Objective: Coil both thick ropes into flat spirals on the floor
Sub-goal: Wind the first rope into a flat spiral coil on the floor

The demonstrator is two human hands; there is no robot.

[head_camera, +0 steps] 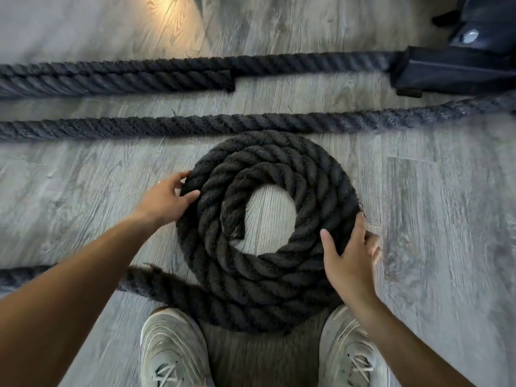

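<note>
Head view: one flat coil (268,219) of about three turns sits on the grey wood floor (432,205) between two pale sneakers (174,350). Left hand (167,201) presses its left rim, fingers loosely spread; right hand (349,258) lies flat on the right rim, fingers splayed. Three straight rope lengths (195,122) run beyond it.

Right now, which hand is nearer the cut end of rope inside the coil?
Left. The left hand rests on the coil's left edge, nearer the cut end; the right hand is on the far right edge.
</note>
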